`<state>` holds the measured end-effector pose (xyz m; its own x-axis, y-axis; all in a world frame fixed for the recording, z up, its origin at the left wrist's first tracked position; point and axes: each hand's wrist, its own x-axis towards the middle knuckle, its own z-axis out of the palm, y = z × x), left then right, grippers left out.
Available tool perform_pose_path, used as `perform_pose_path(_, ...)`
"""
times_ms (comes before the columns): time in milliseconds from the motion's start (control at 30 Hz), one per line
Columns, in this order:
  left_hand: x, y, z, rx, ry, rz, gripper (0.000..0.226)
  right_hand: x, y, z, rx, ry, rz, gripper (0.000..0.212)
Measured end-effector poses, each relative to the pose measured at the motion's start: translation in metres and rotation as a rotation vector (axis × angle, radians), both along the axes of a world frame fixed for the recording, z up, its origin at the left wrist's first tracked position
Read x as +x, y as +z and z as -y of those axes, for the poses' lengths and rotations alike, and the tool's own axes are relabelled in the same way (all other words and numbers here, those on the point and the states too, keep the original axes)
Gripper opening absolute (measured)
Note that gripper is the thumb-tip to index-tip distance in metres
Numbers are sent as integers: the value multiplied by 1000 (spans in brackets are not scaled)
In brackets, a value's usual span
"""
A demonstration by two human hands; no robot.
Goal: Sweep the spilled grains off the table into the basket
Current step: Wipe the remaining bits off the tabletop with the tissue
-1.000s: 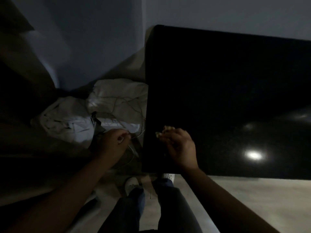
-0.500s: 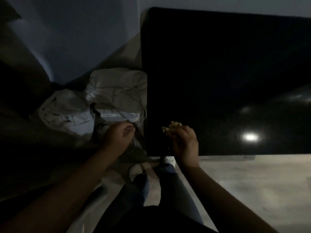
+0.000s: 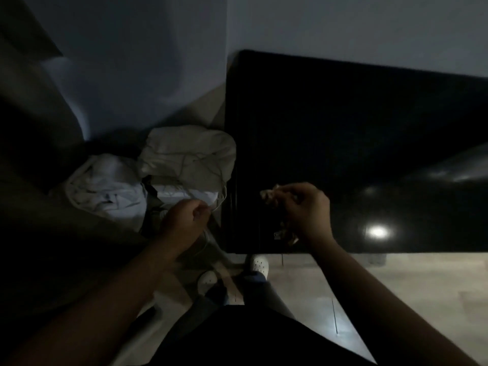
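Observation:
The black glossy table (image 3: 369, 133) fills the right of the dim head view. My right hand (image 3: 309, 210) rests on it near the front left corner, fingers curled and pinching a pale crumpled wad (image 3: 269, 197). A few pale bits (image 3: 286, 235) show under the heel of that hand; loose grains cannot be made out in the dark. My left hand (image 3: 184, 220) is off the table's left edge, gripping something thin and pale (image 3: 220, 200); whether that is the basket's rim or a cord I cannot tell. A faint translucent shape (image 3: 204, 244) sits under that hand.
Pale crumpled bags or cloths (image 3: 184, 157) lie on the floor left of the table, against the wall corner. My white shoes (image 3: 257, 262) stand at the table's front edge. A lamp glare (image 3: 377, 231) marks the tabletop. Light floor (image 3: 396, 286) lies at the front right.
My right hand has slid a little farther right from the table's left edge, still pinching the wad. My left hand has stayed beside the edge. The camera has shifted.

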<state>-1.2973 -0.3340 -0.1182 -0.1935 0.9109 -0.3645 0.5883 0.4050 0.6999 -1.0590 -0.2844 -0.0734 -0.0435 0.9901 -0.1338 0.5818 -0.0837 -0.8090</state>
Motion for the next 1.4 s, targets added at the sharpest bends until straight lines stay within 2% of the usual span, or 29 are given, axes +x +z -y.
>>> perform_pose_path(167, -14, 23, -24, 29, 128, -32, 25, -22, 30, -59, -37, 4, -32, 17)
perform_pose_path(367, -25, 17, -71, 60, 199, -28, 26, -40, 9, -117, -72, 20, -87, 16)
perform_pose_path(633, -27, -31, -157, 157, 243, -22, 27, -74, -27, -279, 136, -91, -86, 9)
perform_pose_path(767, -33, -60, -196, 172, 268, -64, 30, -102, -49, -353, 237, -46, -67, 7)
perform_pose_path(900, -42, -80, -224, 145, 298, -44, 48, -129, -72, -418, 380, 24, -2, 14)
perform_pose_path(967, -47, -83, -232, 151, 288, -75, 48, -137, -81, -443, 444, 24, 45, 21)
perform_pose_path(1033, -51, -85, -238, 131, 249, -103, 46, -140, -92, -462, 421, 25, 70, 25)
perform_pose_path(1133, -55, -82, -247, 147, 225, -113, 52, -142, -108, -467, 381, 148, 166, 29)
perform_pose_path(1267, -55, -80, -252, 170, 247, -81, 42, -136, -117, -452, 497, 281, 201, 26)
perform_pose_path(1400, -55, -82, -257, 165, 259, -64, 21, -137, -122, -430, 538, 401, 190, 17)
